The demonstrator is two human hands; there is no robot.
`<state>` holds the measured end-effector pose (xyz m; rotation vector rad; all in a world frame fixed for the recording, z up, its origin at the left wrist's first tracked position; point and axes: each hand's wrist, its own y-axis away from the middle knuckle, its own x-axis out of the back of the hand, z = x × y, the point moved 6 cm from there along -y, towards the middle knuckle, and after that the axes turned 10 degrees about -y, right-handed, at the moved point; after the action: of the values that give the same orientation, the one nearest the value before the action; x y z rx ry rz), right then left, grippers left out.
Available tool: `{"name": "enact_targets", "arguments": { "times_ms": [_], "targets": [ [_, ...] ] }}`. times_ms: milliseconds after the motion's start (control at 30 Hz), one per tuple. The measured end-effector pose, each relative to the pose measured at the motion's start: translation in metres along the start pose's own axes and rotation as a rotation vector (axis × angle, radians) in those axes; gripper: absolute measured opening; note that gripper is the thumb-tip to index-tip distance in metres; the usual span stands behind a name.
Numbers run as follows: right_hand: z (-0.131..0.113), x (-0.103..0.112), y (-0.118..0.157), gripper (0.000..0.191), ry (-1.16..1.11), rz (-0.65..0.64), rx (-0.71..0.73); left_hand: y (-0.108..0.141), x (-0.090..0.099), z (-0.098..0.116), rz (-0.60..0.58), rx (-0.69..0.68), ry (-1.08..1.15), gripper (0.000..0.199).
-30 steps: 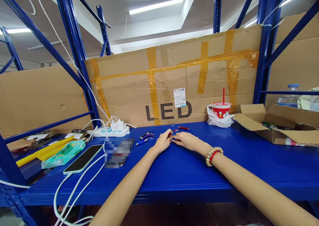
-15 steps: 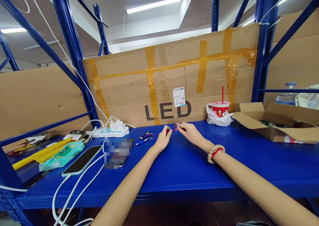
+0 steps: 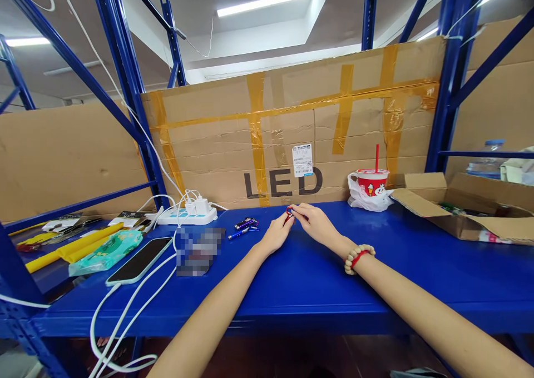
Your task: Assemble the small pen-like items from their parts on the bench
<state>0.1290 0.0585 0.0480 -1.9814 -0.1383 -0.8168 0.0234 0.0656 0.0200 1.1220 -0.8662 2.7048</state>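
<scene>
Over the blue tabletop, my left hand (image 3: 277, 234) is closed in a pinch on a small red tube-like piece (image 3: 287, 218), mostly covered by the fingers. My right hand (image 3: 317, 225) meets it, thumb and fingertips pinching a thin red cord (image 3: 289, 208) at the piece's upper end. Whether cord and piece are joined cannot be made out. To the left lie several small blue and dark metal tubes (image 3: 245, 225) that look like mini flashlights with short cords. A beaded bracelet (image 3: 359, 258) circles my right wrist.
White cables run from a power strip (image 3: 167, 218) toward a phone (image 3: 139, 261). Beside it are a teal packet (image 3: 106, 251), a yellow roll (image 3: 75, 247) and a blurred item (image 3: 198, 251). At right stand a bagged red cup (image 3: 371, 184) and an open cardboard box (image 3: 471, 230).
My hands have come together. My right hand has brought the red cord left to the piece in my left hand, which has moved slightly right. The view has shifted a little.
</scene>
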Motion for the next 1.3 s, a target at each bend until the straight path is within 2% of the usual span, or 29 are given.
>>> {"name": "enact_targets", "arguments": {
  "times_ms": [200, 400, 500, 633, 700, 867, 1033, 1133, 1300],
  "targets": [
    [0.003, -0.003, -0.001, 0.03, -0.026, 0.013, -0.018, -0.002, -0.002, -0.005, 0.023, 0.017, -0.033, 0.027],
    [0.009, -0.005, 0.0, 0.03, -0.025, -0.026, -0.063, -0.001, 0.001, -0.011, 0.081, 0.116, -0.136, 0.025],
    [0.017, -0.01, 0.003, 0.03, -0.013, -0.084, -0.095, 0.002, 0.006, -0.009, 0.056, 0.111, -0.288, 0.022],
    [0.031, -0.022, 0.009, 0.03, -0.026, -0.208, -0.141, 0.005, 0.006, -0.004, -0.027, -0.01, -0.515, 0.024],
    [0.035, -0.028, 0.012, 0.029, -0.033, -0.271, -0.162, 0.005, 0.005, -0.004, -0.05, -0.025, -0.637, 0.025],
    [0.035, -0.03, 0.013, 0.025, 0.012, -0.333, -0.202, 0.004, 0.004, -0.004, -0.058, 0.025, -0.795, 0.02],
    [0.033, -0.023, 0.015, 0.027, 0.083, -0.359, -0.334, 0.007, 0.012, -0.005, -0.114, 0.151, -0.954, 0.024],
    [0.032, -0.014, 0.015, 0.029, 0.141, -0.309, -0.419, 0.008, 0.016, -0.007, -0.151, 0.225, -1.045, 0.025],
    [0.027, 0.007, 0.01, 0.026, 0.14, -0.048, -0.45, 0.008, 0.023, -0.013, -0.163, 0.346, -1.152, 0.03]
  ]
}}
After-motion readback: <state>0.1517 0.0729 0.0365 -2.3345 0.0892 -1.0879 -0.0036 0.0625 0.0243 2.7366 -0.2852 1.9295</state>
